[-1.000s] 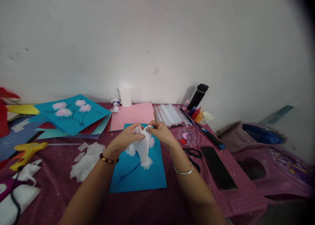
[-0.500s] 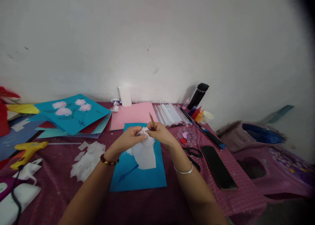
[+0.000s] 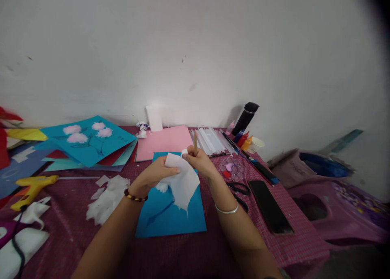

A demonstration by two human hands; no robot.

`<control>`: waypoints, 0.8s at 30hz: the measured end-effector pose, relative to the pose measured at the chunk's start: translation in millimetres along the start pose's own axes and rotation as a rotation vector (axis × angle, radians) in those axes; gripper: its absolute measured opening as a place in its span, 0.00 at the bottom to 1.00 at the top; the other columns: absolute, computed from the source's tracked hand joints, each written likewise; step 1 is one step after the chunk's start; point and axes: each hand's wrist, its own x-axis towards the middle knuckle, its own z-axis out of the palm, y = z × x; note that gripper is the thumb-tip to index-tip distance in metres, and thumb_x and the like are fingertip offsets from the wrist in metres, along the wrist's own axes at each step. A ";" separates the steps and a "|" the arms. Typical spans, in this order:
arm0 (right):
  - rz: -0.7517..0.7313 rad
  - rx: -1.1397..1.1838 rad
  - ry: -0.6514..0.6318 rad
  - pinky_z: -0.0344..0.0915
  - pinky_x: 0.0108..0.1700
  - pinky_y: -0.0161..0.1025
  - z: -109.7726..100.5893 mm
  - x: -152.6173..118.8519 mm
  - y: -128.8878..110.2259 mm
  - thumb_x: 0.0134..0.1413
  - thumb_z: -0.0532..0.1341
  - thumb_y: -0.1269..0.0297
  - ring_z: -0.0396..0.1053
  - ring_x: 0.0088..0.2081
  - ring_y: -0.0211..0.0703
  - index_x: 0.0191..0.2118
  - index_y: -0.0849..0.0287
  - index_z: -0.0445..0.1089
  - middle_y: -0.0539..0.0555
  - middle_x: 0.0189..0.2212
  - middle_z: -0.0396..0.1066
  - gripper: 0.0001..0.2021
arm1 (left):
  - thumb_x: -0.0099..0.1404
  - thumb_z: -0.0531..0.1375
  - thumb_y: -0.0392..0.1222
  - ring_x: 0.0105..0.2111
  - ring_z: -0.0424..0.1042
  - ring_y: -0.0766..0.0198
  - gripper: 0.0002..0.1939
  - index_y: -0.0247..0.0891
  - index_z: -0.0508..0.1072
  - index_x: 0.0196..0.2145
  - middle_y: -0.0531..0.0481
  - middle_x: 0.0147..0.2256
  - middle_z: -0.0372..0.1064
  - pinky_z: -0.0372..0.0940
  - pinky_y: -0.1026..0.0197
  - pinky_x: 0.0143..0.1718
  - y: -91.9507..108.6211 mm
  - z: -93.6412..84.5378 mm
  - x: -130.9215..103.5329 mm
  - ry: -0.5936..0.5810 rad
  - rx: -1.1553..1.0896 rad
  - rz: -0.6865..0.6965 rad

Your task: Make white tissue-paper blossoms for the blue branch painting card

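Observation:
My left hand is closed on a white sheet of tissue paper, pinching its upper left edge. The sheet hangs over a blue card, its lower edge ragged. My right hand, fingers closed, grips a slim light-brown wooden stick that points up. At its fingertips is a small white scrap of tissue paper. A dark stem is painted on the blue card, with a white tuft just above it, partly hidden by the sheet.
Torn white tissue lies left of the card, near a yellow glue gun. Behind are a blue flower picture, pink paper and clear glue sticks. Scissors, a phone and paint bottles stand or lie rightward.
The tissue sheet, bunched between both hands before, is now spread and raised, held by my left hand. My right hand has shifted slightly right with a small scrap; its stick is more upright.

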 end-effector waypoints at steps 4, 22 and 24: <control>-0.040 -0.092 -0.008 0.46 0.22 0.32 0.1 -0.8 1.6 0.46 0.62 0.56 0.48 0.20 0.31 0.26 0.57 0.59 0.42 0.18 0.52 0.12 | 0.49 0.68 0.46 0.25 0.70 0.66 0.15 0.32 0.75 0.31 0.49 0.27 0.74 0.64 0.63 0.29 -6.9 1.9 3.6 0.021 -0.003 0.011; -0.007 -0.027 0.098 0.46 0.16 0.30 2.7 1.1 5.9 0.48 0.59 0.62 0.49 0.14 0.30 0.27 0.55 0.55 0.39 0.14 0.51 0.09 | 0.53 0.63 0.39 0.20 0.60 0.71 0.09 0.35 0.69 0.32 0.56 0.24 0.64 0.55 0.68 0.22 -4.1 3.5 2.4 0.027 -0.148 0.129; -0.027 -0.005 0.105 0.46 0.17 0.30 2.5 3.0 10.4 0.49 0.59 0.62 0.49 0.15 0.30 0.28 0.56 0.57 0.39 0.16 0.51 0.08 | 0.54 0.63 0.47 0.21 0.63 0.69 0.13 0.35 0.70 0.33 0.54 0.25 0.67 0.57 0.66 0.23 -8.5 0.9 6.2 0.037 -0.199 0.145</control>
